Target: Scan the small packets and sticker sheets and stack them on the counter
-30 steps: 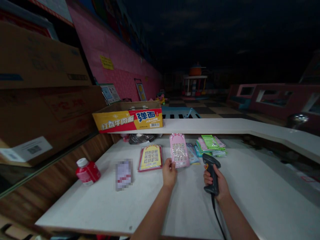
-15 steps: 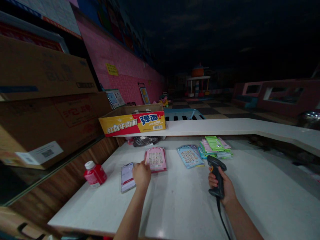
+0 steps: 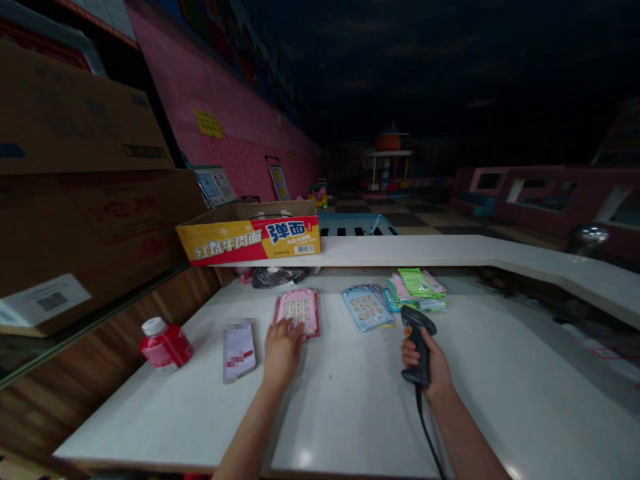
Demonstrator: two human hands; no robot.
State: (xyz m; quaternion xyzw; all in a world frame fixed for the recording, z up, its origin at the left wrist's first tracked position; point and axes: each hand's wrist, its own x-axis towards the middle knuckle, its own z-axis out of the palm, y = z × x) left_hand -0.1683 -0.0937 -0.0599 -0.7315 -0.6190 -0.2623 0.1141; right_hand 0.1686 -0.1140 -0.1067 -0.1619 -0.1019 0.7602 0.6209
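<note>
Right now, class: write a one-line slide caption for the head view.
Left hand at a pink packet; right hand holding a scanner.

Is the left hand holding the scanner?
No, the right hand grips the scanner, while the left hand is on the pink packet.

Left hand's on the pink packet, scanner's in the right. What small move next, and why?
I'd probably lift the left hand off the pink packet and reach to the blue packet: the pink one lies flat, no hand covers the blue one, and the right hand holds the scanner close to it.
</note>
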